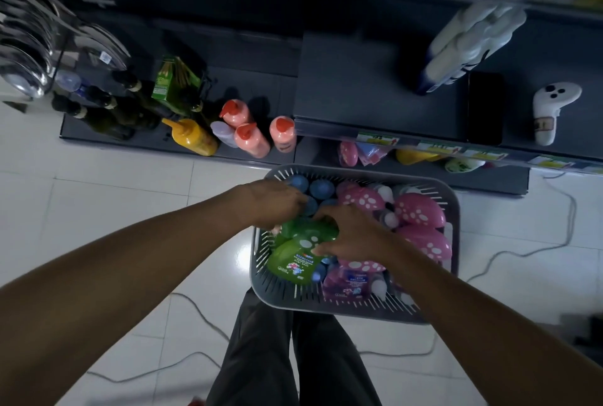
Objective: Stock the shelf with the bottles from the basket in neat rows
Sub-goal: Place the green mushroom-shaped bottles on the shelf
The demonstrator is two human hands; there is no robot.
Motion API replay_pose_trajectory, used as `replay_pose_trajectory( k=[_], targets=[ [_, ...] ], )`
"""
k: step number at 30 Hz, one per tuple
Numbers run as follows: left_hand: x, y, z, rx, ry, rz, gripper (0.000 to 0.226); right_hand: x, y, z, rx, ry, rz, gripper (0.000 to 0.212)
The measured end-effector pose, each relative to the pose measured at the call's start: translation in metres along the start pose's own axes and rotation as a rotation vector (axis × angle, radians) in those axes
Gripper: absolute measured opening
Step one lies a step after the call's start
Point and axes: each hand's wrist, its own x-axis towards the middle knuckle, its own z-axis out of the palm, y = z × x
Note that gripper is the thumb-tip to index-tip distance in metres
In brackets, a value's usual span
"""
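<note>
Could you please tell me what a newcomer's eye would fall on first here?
The grey basket in the middle of the view, crammed with pink paw-print bottles, draws the eye first. Inside it the right hand grips a bright green bottle, with the left hand reaching in beside it. Beyond, salmon bottles with red caps stand on the low dark shelf.

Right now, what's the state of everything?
Grey slotted plastic basket: full of bottles.
Green paw-print plastic bottle: lying in basket, gripped by right hand.
Left hand: reaching into basket, grip hidden.
Pink paw-print bottles: lying in basket.
Peach red-capped bottles: upright on shelf.
</note>
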Motion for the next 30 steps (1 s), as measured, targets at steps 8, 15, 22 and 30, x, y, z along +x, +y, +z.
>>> replay_pose_trajectory(
  k=[8, 15, 22, 30],
  targets=[
    [-0.038, 0.015, -0.035, -0.063, 0.160, -0.151, 0.034, -0.039, -0.030, -0.040, -0.149, 0.189, -0.114, 0.047],
    [-0.089, 0.030, -0.107, -0.179, 0.300, -0.357, 0.050, -0.099, -0.071, -0.096, -0.320, 0.356, -0.162, 0.056],
    [-0.149, 0.053, -0.190, -0.053, 0.390, -0.389, 0.052, -0.166, -0.108, -0.145, -0.466, 0.481, -0.183, 0.070],
    [-0.204, 0.083, -0.284, 0.068, 0.525, -0.360, 0.051, -0.233, -0.140, -0.192, -0.535, 0.589, -0.229, 0.060]
  ],
)
